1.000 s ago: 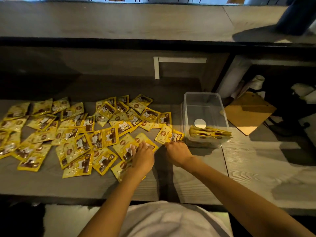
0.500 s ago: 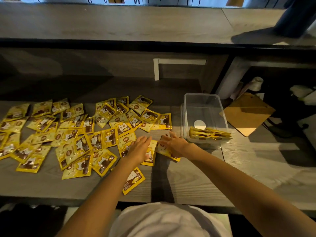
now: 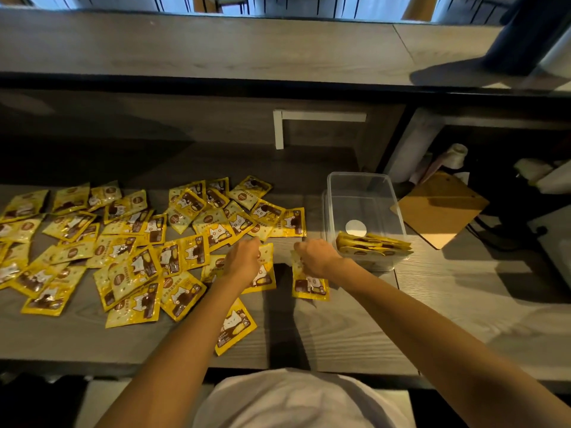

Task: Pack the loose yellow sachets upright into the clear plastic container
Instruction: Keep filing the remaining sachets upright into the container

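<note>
Yellow sachets [image 3: 133,273], forty-odd at a rough count, lie scattered flat over the table's [image 3: 355,329] left and middle. Left hand [image 3: 242,257] sits knuckles-up on a flat sachet [image 3: 262,278], fingers bent down; pinching or just pressing, can't tell. Right hand [image 3: 313,256], fingers curled, pinches a lone sachet [image 3: 309,285] by its top edge. Just right of it, one clear container [image 3: 361,186] holds roughly five packed sachets [image 3: 370,244] at its near end.

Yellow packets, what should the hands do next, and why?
Probably the right hand should lift the sachet it seems to pinch and stand it in the clear container just to its right, beside the packed sachets.
</note>
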A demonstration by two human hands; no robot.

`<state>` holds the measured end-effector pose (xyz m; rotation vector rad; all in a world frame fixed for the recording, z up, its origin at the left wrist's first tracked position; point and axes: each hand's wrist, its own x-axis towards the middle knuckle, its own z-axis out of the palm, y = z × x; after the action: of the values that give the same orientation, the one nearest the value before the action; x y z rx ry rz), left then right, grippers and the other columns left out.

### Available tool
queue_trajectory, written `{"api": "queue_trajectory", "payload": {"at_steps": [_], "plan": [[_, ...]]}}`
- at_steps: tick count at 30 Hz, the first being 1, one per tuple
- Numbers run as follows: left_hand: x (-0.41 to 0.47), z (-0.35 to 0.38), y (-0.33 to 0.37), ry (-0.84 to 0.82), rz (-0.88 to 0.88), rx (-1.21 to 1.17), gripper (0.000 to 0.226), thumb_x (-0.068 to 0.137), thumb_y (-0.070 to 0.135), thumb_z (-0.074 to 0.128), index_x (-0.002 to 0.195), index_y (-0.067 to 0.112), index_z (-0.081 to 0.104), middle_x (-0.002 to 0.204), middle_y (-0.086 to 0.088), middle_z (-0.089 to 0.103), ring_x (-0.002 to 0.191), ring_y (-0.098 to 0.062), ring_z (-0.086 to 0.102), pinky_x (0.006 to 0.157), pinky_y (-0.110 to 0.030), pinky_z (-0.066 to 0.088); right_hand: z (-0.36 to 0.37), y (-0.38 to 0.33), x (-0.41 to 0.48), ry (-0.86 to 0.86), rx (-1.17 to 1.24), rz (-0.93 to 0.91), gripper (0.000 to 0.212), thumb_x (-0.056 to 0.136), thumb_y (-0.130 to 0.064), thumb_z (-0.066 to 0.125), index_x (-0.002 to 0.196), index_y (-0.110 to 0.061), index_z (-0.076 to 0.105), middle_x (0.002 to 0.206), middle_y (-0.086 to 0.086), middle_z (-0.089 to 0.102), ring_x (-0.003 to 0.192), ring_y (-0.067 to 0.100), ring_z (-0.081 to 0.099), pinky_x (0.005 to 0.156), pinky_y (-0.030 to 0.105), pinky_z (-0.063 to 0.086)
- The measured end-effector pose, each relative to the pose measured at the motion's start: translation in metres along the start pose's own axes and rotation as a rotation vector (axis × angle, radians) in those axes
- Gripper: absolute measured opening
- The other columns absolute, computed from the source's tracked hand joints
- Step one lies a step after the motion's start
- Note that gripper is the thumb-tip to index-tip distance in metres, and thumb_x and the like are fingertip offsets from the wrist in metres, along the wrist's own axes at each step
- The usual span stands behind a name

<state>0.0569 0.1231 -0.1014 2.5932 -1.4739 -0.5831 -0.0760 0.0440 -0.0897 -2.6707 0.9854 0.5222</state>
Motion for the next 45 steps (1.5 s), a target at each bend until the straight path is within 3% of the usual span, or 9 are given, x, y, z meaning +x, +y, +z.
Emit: {"api": "queue_trajectory", "payload": {"at_steps": [3,7,13,20,26,33,36,39,45], "plan": [[0.004,-0.018,0.007,0.067,-0.042,-0.098,0.031,0.091,0.002,0.051,0.121,0.009,0.055,0.119,-0.017,0.061,0.109,-0.036,0.058,0.082,-0.040,0.049,-0.023,-0.001,0.001,0.122,0.138,0.048,0.031,0.091,-0.008,0.050,0.122,-0.001,0.051,0.117,0.020,0.060,0.107,0.036,0.058,0.087,0.040,0.049],[0.009,-0.044,0.021,0.236,-0.052,-0.179,0.023,0.092,0.005,0.050,0.113,0.009,0.060,0.108,-0.015,0.063,0.099,-0.031,0.060,0.067,-0.034,0.042,-0.059,0.001,-0.001,0.304,0.296,0.128,0.036,0.089,-0.007,0.050,0.124,-0.001,0.043,0.115,0.024,0.059,0.107,0.044,0.055,0.083,0.047,0.047],[0.016,-0.080,0.056,0.457,0.062,-0.325,0.017,0.092,0.003,0.053,0.103,0.009,0.063,0.100,-0.011,0.067,0.092,-0.024,0.064,0.064,-0.029,0.047,-0.089,0.031,-0.009,0.617,0.389,0.228,0.021,0.089,-0.013,0.057,0.108,-0.006,0.060,0.105,0.017,0.068,0.099,0.034,0.063,0.075,0.038,0.049],[0.022,-0.080,0.116,0.426,0.335,-0.451,0.021,0.087,-0.005,0.048,0.094,0.006,0.065,0.094,-0.011,0.067,0.088,-0.023,0.063,0.066,-0.031,0.047,-0.089,0.088,-0.033,0.746,0.393,0.335,0.020,0.089,-0.007,0.053,0.106,-0.004,0.064,0.101,0.020,0.070,0.095,0.039,0.064,0.074,0.041,0.051],[0.027,-0.047,0.158,0.246,0.413,-0.437,0.025,0.085,-0.006,0.047,0.097,0.007,0.064,0.098,-0.014,0.068,0.092,-0.029,0.063,0.075,-0.039,0.053,-0.065,0.128,-0.050,0.633,0.395,0.407,0.020,0.085,-0.012,0.059,0.103,-0.006,0.064,0.103,0.020,0.070,0.097,0.042,0.061,0.072,0.041,0.049],[0.027,-0.019,0.170,-0.039,0.442,-0.340,0.025,0.091,-0.003,0.045,0.106,0.006,0.062,0.108,-0.015,0.063,0.100,-0.026,0.059,0.072,-0.025,0.041,-0.046,0.143,-0.057,0.409,0.493,0.339,0.014,0.092,-0.011,0.049,0.092,-0.009,0.063,0.093,0.017,0.064,0.081,0.026,0.055,0.062,0.026,0.041],[0.030,-0.013,0.164,-0.159,0.435,-0.272,0.024,0.092,0.002,0.046,0.110,0.008,0.062,0.112,-0.014,0.063,0.107,-0.027,0.058,0.081,-0.032,0.046,-0.045,0.140,-0.056,0.239,0.466,0.302,0.024,0.097,-0.020,0.042,0.117,-0.007,0.049,0.112,0.018,0.060,0.097,0.033,0.058,0.079,0.036,0.048],[0.034,-0.012,0.159,-0.254,0.445,-0.171,0.026,0.094,0.008,0.048,0.116,0.011,0.062,0.120,-0.012,0.063,0.113,-0.028,0.057,0.097,-0.041,0.046,-0.048,0.137,-0.059,0.129,0.413,0.246,0.028,0.098,-0.024,0.040,0.121,-0.010,0.049,0.118,0.017,0.058,0.104,0.033,0.059,0.090,0.041,0.052],[0.038,-0.015,0.154,-0.414,0.465,-0.120,0.030,0.094,0.009,0.043,0.115,0.014,0.064,0.113,-0.009,0.064,0.101,-0.024,0.060,0.090,-0.039,0.049,-0.041,0.141,-0.062,-0.017,0.382,0.178,0.031,0.099,-0.022,0.041,0.117,-0.008,0.061,0.117,0.014,0.063,0.109,0.029,0.060,0.096,0.037,0.049]]}}
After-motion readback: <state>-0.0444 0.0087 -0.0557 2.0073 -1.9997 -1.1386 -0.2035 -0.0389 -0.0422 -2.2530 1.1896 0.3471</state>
